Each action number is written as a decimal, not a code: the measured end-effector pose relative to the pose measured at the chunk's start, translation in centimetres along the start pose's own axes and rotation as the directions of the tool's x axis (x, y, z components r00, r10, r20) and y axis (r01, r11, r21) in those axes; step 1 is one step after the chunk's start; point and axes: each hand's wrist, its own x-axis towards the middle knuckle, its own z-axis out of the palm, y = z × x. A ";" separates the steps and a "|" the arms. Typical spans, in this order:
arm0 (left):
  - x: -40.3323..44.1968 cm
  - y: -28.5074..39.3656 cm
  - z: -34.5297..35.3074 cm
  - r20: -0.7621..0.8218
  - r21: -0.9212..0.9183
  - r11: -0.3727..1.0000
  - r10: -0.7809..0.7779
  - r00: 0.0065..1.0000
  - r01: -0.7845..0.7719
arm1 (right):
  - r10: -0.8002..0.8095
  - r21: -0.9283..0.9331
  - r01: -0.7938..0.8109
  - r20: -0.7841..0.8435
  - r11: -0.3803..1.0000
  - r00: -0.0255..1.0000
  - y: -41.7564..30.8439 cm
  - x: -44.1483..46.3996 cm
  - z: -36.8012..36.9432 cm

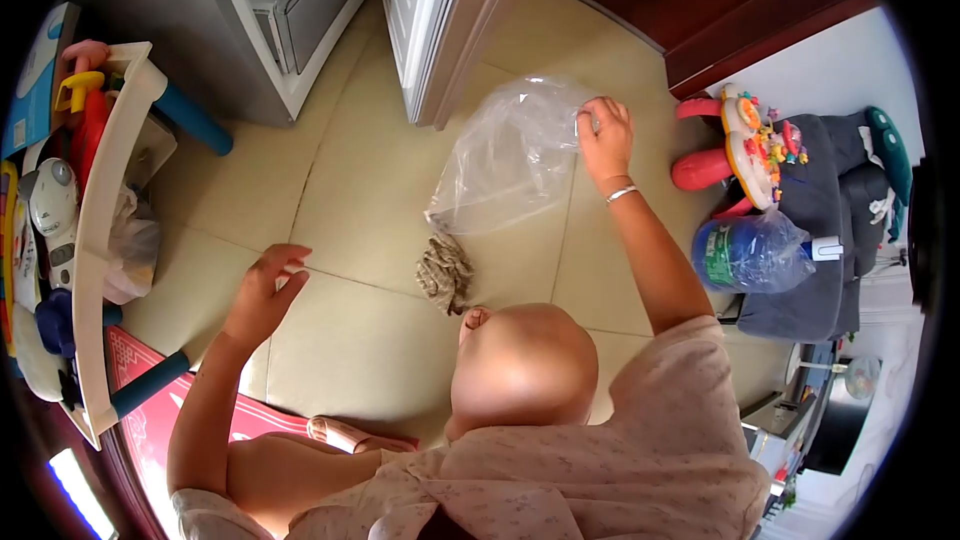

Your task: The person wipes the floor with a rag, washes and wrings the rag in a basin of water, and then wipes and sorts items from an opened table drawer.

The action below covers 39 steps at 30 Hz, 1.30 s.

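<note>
My right hand (606,143) pinches the edge of a large clear plastic bag (505,160), which is spread out and puffed up over the tiled floor. At the bag's lower left end a crumpled brown patterned cloth (443,272) lies close to my foot; whether the bag's end touches it I cannot tell. My left hand (270,290) hovers above the tiles to the left of the cloth, holding nothing, its thumb and fingers apart. A bracelet circles my right wrist. My bent knee shows just below the cloth.
On the left stands a cream small table (97,230) with blue legs, loaded with toys and boxes. A grey cabinet with drawers (320,10) and a white door edge (420,35) rise ahead. Rightward are a toy activity table (745,145) and a large blue water bottle (745,253).
</note>
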 end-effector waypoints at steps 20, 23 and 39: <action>-5.5 -6.1 -11.5 -0.524 -0.036 0.999 -0.030 0.851 0.013 | -0.213 0.845 -0.426 0.504 0.325 0.837 -25.8 11.6 -10.8; -8.7 -4.4 -14.3 -0.495 -0.160 0.954 -0.301 0.815 0.255 | -0.226 0.808 -0.351 0.496 0.473 0.839 -27.5 11.7 -7.9; -6.4 3.5 -7.7 -0.157 -0.872 0.488 -0.207 0.966 -0.037 | -0.665 0.839 -0.467 0.521 0.281 0.535 -40.3 -1.9 -3.2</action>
